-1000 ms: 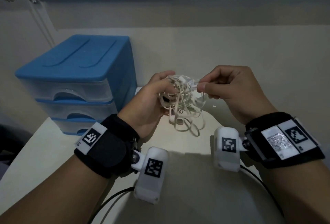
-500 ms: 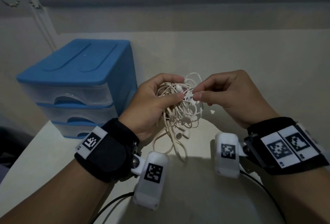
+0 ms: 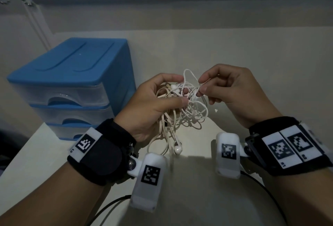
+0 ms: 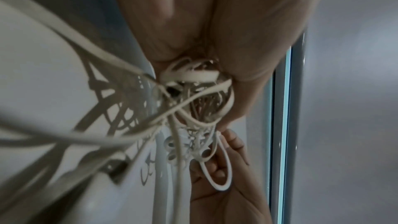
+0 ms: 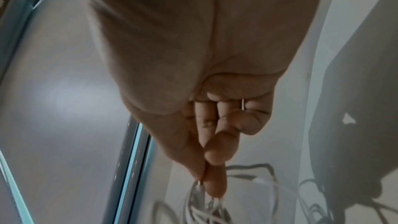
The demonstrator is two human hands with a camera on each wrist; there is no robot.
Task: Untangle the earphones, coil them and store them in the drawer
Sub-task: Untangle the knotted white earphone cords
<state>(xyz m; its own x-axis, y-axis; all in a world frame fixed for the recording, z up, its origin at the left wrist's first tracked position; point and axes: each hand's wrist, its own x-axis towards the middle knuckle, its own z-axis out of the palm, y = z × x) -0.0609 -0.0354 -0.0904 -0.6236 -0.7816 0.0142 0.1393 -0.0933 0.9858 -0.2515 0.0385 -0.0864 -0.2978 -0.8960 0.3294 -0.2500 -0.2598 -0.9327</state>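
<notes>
**Earphone Tangle: Handling and Grip Points**

The drawer unit point(image 3: 72, 88) stands at the left rear of the tabletop point(image 3: 198, 198), all drawers closed. The left hand point(image 3: 151, 106) holds the earphones point(image 3: 182, 106) above the tabletop, fingers curled round the bundle. The right hand point(image 3: 232, 90) pinches one strand between thumb and forefinger. The cord looks light, limp and snag-prone. Probably best: grip near an earbud or plug, then draw loops out gently.

Above the table point(image 3: 36, 153), the left hand point(image 3: 151, 106) grips the tangled white earphones point(image 3: 182, 106); the right hand point(image 3: 232, 88) pinches a strand, with the blue drawer unit point(image 3: 72, 81) at left
</notes>
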